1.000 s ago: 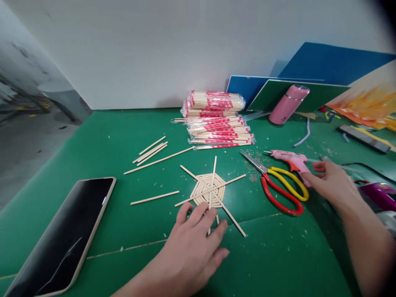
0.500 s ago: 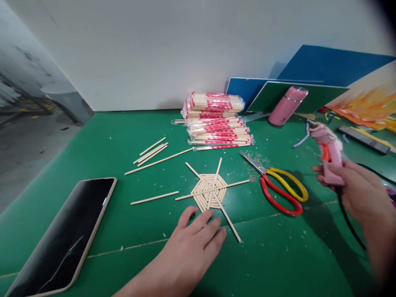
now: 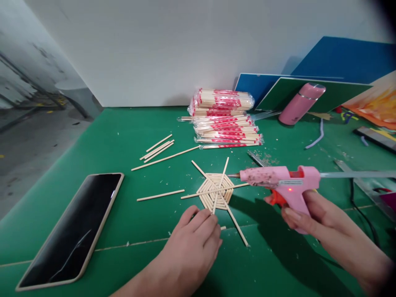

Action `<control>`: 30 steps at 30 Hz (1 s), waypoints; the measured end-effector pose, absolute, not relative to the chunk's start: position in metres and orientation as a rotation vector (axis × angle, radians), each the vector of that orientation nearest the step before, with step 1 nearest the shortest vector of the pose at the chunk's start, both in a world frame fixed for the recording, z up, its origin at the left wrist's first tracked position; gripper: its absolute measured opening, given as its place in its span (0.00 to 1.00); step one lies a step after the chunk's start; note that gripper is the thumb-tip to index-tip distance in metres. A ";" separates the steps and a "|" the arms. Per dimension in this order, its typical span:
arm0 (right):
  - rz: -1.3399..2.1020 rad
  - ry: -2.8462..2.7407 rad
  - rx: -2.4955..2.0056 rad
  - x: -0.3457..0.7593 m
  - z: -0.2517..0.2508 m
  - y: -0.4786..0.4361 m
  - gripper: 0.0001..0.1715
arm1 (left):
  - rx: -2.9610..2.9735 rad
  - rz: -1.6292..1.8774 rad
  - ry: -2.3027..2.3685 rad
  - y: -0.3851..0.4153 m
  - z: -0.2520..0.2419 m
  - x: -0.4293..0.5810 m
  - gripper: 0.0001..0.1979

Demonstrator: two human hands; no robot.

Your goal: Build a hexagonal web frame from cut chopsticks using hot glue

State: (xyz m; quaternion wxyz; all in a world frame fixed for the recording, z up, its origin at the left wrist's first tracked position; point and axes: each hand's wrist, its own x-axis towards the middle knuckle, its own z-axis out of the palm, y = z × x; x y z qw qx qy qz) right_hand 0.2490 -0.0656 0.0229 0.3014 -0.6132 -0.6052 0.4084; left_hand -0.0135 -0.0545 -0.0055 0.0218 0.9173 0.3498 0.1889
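In the head view a web-like piece of pale wooden sticks [image 3: 229, 194] lies flat on the green table, with long sticks crossing over a hexagon of shorter ones. My left hand [image 3: 194, 243] is at its lower edge, fingers curled down. A short wooden stick [image 3: 223, 227] pokes out beside those fingers; the rest of it is hidden under the hand. My right hand [image 3: 318, 218] grips a pink hot glue gun [image 3: 278, 177] by its handle, a finger at the orange trigger. Its nozzle points left, over the upper right of the web. Scissors [image 3: 256, 159] are mostly hidden behind the glue gun.
A phone [image 3: 74, 231] lies at the left. Cut sticks [image 3: 159, 152] and a single stick [image 3: 161, 195] lie left of the web. Wrapped chopstick packs [image 3: 225, 119] are stacked behind. A pink bottle [image 3: 301, 105] stands before leaning boards [image 3: 321, 93]. A black cord [image 3: 365, 214] trails at right.
My right hand has brought the glue gun left and turned it, nozzle now over the web. My left fingers have curled in, and a stick end shows beside them. The view has shifted slightly.
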 end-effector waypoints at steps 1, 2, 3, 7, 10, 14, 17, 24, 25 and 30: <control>1.064 -1.682 -1.631 0.249 0.022 -0.068 0.04 | 2.839 0.580 1.079 -0.055 -0.008 -0.015 0.09; 1.043 -1.758 -1.639 0.249 0.022 -0.071 0.05 | 2.834 0.582 1.073 -0.056 -0.011 -0.016 0.09; 1.019 -1.826 -1.651 0.248 0.021 -0.073 0.06 | 2.825 0.581 1.068 -0.056 -0.014 -0.017 0.08; 0.854 -1.997 -1.677 0.241 0.015 -0.086 0.19 | 2.768 0.622 1.085 -0.061 -0.024 -0.019 0.08; 0.708 -2.113 -1.686 0.236 0.009 -0.096 0.22 | 2.744 0.613 1.115 -0.061 -0.023 -0.019 0.07; 0.621 -2.193 -1.720 0.235 0.004 -0.102 0.23 | 2.767 0.567 1.072 -0.058 -0.016 -0.020 0.07; 0.648 -2.243 -1.731 0.235 0.005 -0.101 0.21 | 2.783 0.545 1.041 -0.056 -0.015 -0.021 0.07; 0.799 -2.346 -1.716 0.232 0.013 -0.093 0.26 | 2.748 0.495 1.031 -0.057 -0.017 -0.020 0.07; 0.808 -2.346 -1.707 0.231 0.013 -0.092 0.27 | 2.748 0.478 1.026 -0.057 -0.017 -0.021 0.07; 0.806 -2.336 -1.710 0.231 0.013 -0.091 0.27 | 2.766 0.486 1.007 -0.056 -0.016 -0.022 0.09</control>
